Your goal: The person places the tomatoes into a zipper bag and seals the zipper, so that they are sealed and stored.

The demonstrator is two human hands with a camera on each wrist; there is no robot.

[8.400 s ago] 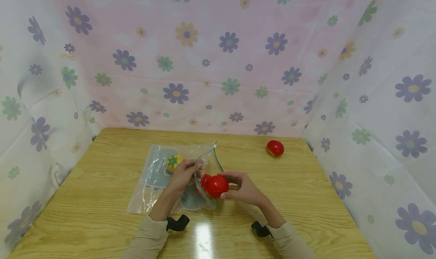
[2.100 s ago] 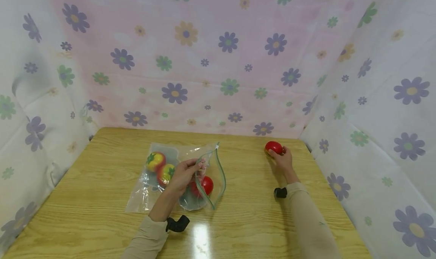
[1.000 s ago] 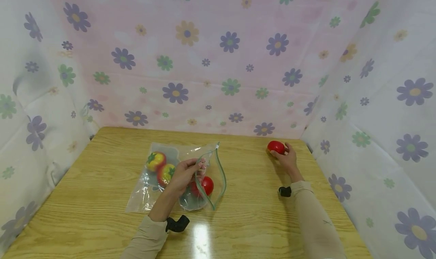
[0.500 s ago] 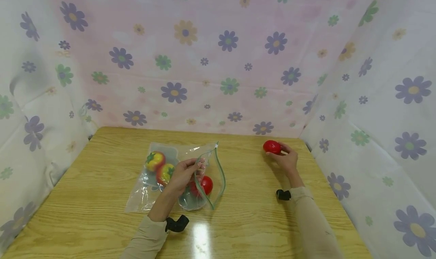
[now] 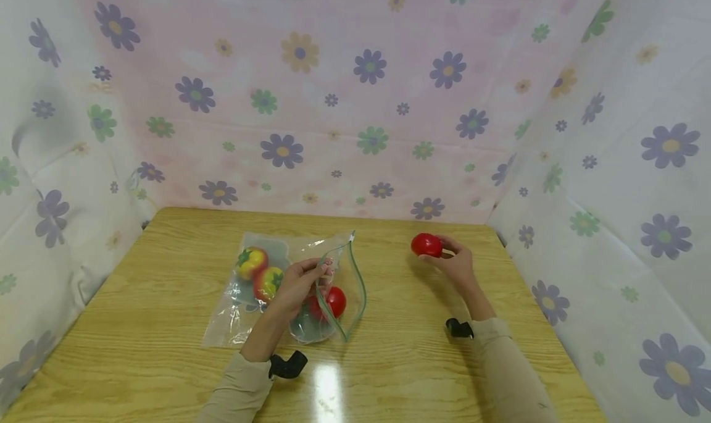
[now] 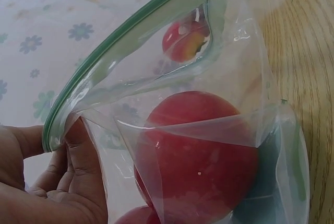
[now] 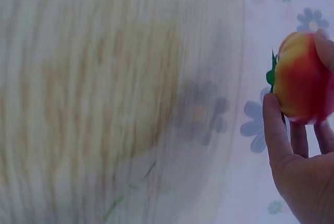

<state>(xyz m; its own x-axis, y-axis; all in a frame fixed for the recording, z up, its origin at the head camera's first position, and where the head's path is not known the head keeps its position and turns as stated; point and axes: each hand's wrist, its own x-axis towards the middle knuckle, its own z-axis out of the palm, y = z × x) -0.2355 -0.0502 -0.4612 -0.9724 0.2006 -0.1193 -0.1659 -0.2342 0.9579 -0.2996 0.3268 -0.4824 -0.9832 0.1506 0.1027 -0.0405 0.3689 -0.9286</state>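
Note:
My left hand (image 5: 297, 287) pinches the green-edged rim of a clear zip bag (image 5: 228, 324) lying on the table, its mouth held open to the right. Inside are several red-and-yellow toy tomatoes: two at the left with green calyxes up, and a red one (image 5: 336, 302) near the mouth. The left wrist view shows this red toy tomato (image 6: 198, 156) large behind the plastic, part of another below it. Right of the bag, my right hand (image 5: 458, 265) grips another toy tomato (image 5: 426, 245) above the table; its yellow end and green calyx show in the right wrist view.
The wooden table (image 5: 389, 373) has a flowered cloth (image 5: 344, 102) standing behind it and along both sides. Black wrist mounts (image 5: 289, 365) sit at both sleeves.
Earlier, my right hand put a red toy tomato into the bag, then reached to the one at the back right. It has now lifted that one and moved left. My left hand stays at the rim.

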